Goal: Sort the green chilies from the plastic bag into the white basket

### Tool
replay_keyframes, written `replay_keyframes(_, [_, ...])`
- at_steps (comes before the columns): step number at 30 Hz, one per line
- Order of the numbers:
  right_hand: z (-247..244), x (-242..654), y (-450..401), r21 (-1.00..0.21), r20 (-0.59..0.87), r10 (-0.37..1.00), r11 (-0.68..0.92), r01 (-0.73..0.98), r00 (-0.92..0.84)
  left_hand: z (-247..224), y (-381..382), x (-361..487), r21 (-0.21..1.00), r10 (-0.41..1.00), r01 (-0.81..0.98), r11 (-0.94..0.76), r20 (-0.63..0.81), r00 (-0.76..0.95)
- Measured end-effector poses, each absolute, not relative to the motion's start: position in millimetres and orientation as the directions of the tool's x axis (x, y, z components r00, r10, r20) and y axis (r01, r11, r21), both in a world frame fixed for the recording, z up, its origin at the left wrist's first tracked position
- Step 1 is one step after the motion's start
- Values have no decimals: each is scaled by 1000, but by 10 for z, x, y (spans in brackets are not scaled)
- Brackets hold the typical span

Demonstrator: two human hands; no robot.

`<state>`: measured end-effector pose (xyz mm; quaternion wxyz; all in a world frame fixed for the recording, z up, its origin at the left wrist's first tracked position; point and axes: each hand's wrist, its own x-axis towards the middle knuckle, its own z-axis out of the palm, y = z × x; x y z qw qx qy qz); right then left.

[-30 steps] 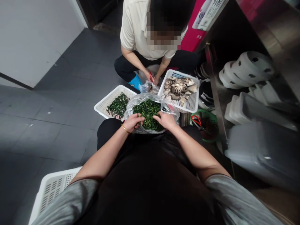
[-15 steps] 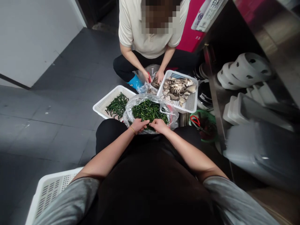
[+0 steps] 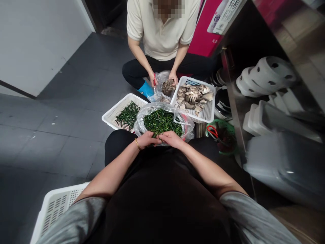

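Observation:
A clear plastic bag [image 3: 139,123] full of green chillies [image 3: 162,121] stands open between my knees. My left hand [image 3: 147,139], with a gold bracelet at the wrist, is closed at the bag's near edge, fingers pinched on something green, probably a chilli. My right hand [image 3: 170,138] meets it there, its fingers pressed together; what they grip is too small to make out. Left of the bag, a white basket [image 3: 109,118] holds a smaller heap of green chillies [image 3: 127,114].
Opposite sits a person [image 3: 162,37] holding red scissors [image 3: 154,81] and mushrooms [image 3: 168,87]. A white basket [image 3: 212,113] of mushrooms is at right, near a green basket [image 3: 230,128] with red-handled scissors [image 3: 212,130]. Another white basket [image 3: 50,203] lies lower left. Shelved containers [image 3: 261,156] stand right.
My hands have come together and shifted slightly left. The other person's hands have moved apart, showing the mushrooms and scissors more plainly.

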<state>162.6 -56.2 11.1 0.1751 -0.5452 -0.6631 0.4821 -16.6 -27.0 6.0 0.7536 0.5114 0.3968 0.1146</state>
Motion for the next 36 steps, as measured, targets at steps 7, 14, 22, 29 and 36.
replay_keyframes(7, [69,1763,-222,-150,-255,965,25,988,-64,36,-238,-137,717,563,-31,697,-519,643])
replay_keyframes(14, [-29,1943,175,-196,-367,930,-104,975,25,-10,-187,-153,710,658,-106,697,-573,488])
replay_keyframes(22, [44,1731,-272,-811,-583,787,-580,80,-204,18,-201,17,831,727,182,525,-550,412])
replay_keyframes(29, [72,1666,-382,-898,-258,940,-148,414,-224,83,-228,-54,830,616,208,517,-530,584])
replay_keyframes(36, [60,1603,-155,-164,-147,959,218,962,-242,-37,-239,-75,541,476,-68,838,-665,576])
